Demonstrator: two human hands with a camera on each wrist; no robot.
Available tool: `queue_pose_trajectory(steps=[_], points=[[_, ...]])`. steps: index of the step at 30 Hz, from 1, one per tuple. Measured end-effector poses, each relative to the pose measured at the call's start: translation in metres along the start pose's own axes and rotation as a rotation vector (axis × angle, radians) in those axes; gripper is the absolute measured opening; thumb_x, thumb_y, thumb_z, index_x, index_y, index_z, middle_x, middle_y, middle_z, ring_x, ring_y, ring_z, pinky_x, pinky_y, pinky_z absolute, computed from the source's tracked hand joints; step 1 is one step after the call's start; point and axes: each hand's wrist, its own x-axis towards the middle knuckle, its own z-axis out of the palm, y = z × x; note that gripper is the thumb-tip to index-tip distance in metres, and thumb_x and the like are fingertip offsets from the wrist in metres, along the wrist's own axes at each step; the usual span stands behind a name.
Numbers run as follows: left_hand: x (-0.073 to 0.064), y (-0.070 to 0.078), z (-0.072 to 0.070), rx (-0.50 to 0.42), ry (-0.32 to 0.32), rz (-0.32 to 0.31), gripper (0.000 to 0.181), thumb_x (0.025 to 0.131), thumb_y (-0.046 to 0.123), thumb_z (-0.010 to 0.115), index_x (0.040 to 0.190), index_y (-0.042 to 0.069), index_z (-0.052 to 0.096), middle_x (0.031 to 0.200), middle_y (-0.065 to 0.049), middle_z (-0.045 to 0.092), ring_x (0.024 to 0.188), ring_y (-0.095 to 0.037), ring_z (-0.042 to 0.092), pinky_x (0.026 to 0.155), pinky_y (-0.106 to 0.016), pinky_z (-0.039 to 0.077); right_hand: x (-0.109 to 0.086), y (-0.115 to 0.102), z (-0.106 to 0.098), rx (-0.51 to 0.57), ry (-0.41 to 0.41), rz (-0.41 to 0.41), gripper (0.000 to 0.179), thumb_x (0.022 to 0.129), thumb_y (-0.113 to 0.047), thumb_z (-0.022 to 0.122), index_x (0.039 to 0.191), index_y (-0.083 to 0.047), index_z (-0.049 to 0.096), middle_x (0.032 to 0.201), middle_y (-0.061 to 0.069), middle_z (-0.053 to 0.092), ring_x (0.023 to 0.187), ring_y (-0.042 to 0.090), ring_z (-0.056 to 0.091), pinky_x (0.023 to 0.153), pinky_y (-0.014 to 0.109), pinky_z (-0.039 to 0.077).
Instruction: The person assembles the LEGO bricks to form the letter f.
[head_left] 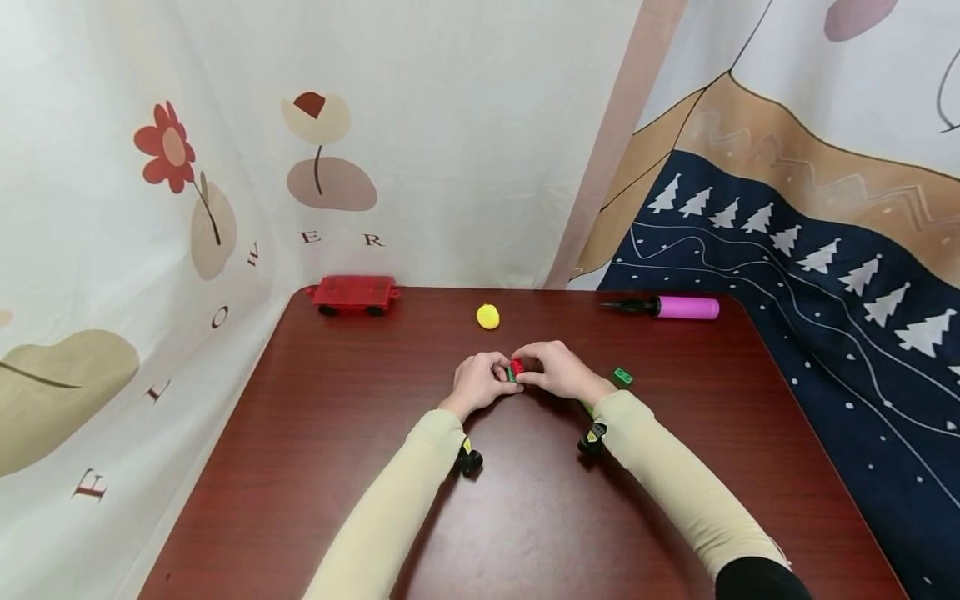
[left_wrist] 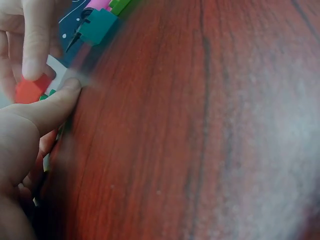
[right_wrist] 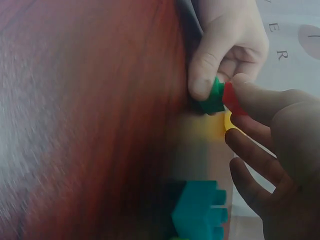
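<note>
My left hand grips a small green toy brick near the middle of the table, thumb along its side. A red toy brick is pinched by my right hand, right above the green brick's studs. The two bricks stand close together; whether they are joined I cannot tell. In the left wrist view, the red brick shows under a right fingertip, while the left thumb hides most of the green one. Beyond the right wrist lies another brick, green in the head view and teal in the wrist views.
A lime-green piece is partly hidden beneath the right wrist. Along the table's back edge are a red toy wagon, a yellow ball-like object and a pink pump-like tool with a black tip. Printed curtains hang behind.
</note>
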Motion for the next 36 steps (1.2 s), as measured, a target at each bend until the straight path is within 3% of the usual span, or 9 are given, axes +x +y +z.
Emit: queue_pose_trajectory(steps=[14,21,29,36], points=[[0.0005,-0.0001,0.0003,-0.010,-0.003,-0.007,0.032,0.075,0.042,0.095,0.094,0.024,0.076,0.072,0.017,0.065,0.073,-0.003,0.060,0.076,-0.032,0.048,0.0017,-0.0041,0.0102,0.035,0.042,0.062,0.027,0.092,-0.019,0.084,0.117,-0.010,0.076,0.103,0.001,0.076,0.084,0.007,0.068,0.077,0.030,0.057],[-0.0005,0.0003,-0.0011,-0.017,-0.011,-0.006,0.033,0.076,0.042,0.095,0.096,0.024,0.077,0.074,0.016,0.067,0.075,-0.004,0.062,0.078,-0.034,0.049,0.0032,-0.0061,0.0107,0.006,0.045,0.055,0.028,0.092,-0.020,0.084,0.117,-0.009,0.077,0.104,0.002,0.076,0.082,0.011,0.067,0.073,0.029,0.056],[-0.0017,-0.0023,-0.0003,-0.013,-0.016,-0.007,0.032,0.076,0.044,0.095,0.091,0.026,0.075,0.074,0.017,0.066,0.072,-0.003,0.059,0.075,-0.032,0.047,0.0007,-0.0084,0.0095,-0.028,0.005,0.041,0.032,0.097,-0.013,0.078,0.127,-0.006,0.075,0.108,0.005,0.076,0.089,0.012,0.067,0.081,0.031,0.057],[0.0010,-0.0041,-0.0011,-0.016,-0.023,0.020,0.030,0.077,0.044,0.094,0.093,0.027,0.074,0.074,0.018,0.065,0.071,-0.002,0.059,0.074,-0.032,0.047,0.0027,-0.0076,0.0103,0.008,0.038,0.023,0.029,0.094,-0.010,0.080,0.123,-0.004,0.077,0.109,0.008,0.075,0.089,0.015,0.071,0.080,0.031,0.058]])
